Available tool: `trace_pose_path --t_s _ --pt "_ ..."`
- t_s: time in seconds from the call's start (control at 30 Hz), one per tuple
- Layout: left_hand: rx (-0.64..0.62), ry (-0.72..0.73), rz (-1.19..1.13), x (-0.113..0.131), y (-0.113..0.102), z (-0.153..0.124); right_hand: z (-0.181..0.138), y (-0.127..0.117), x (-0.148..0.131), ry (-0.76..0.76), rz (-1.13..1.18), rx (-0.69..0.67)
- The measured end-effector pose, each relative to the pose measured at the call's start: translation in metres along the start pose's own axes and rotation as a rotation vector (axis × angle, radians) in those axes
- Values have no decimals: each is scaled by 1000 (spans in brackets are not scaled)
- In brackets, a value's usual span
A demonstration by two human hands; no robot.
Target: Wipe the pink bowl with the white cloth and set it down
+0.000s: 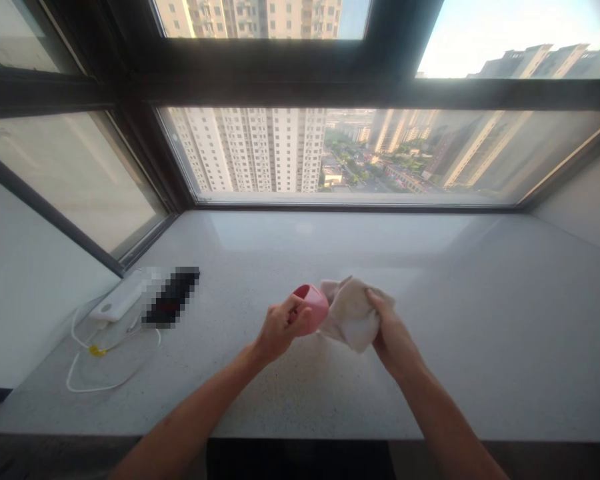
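My left hand is closed around the side of a pink cup, which is tilted so that part of its inside shows. Just to the right, my right hand grips a bunched, off-white cloth. The cloth hangs in loose folds, and its left edge meets or overlaps the right side of the cup; whether they touch I cannot tell. Both hands are above the pale windowsill, near its middle. Some fingers of my right hand are hidden behind the cloth.
At the left of the sill lie a white power strip, a looped white cable with a yellow tie, and a pixelated black object. Dark-framed windows border the back and left. The sill's front edge runs along the bottom.
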State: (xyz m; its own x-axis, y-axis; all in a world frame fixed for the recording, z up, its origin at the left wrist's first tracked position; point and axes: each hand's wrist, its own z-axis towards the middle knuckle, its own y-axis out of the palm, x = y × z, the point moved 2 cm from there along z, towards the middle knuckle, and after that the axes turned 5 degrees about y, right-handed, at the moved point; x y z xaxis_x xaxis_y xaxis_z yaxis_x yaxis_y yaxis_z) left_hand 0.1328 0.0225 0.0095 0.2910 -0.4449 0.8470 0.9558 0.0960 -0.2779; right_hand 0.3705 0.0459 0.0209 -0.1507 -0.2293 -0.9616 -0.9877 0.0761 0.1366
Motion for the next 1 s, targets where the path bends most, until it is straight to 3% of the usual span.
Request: trace_pose_path --t_s 0.07,0.13,0.27,0.4,0.5,0.6,0.7,0.77,0.93,1.0 --pt "-196 276 207 0 9 -5 4 -10 -6 -42 143 199" --pt "-268 531 373 0 18 -7 -4 -7 -2 -108 121 275" --pt "-244 843 585 -1 32 -8 -25 22 28 -48 -41 97" --pt "-210 973 621 0 37 -18 -15 38 39 -2 49 21" --pt "-257 1060 595 5 35 -25 0 41 36 146 101 -89" --pt "-293 995 505 13 28 -19 -8 43 35 123 76 -136" --pt "-315 739 418 20 23 -9 -33 46 37 -133 49 -14" --pt "-323 588 355 24 23 -8 -39 48 35 -202 32 19" --pt "-371 491 113 33 22 -11 -17 48 16 55 -16 -169" --pt "-408 488 103 34 20 -9 -21 48 15 70 -11 -162"
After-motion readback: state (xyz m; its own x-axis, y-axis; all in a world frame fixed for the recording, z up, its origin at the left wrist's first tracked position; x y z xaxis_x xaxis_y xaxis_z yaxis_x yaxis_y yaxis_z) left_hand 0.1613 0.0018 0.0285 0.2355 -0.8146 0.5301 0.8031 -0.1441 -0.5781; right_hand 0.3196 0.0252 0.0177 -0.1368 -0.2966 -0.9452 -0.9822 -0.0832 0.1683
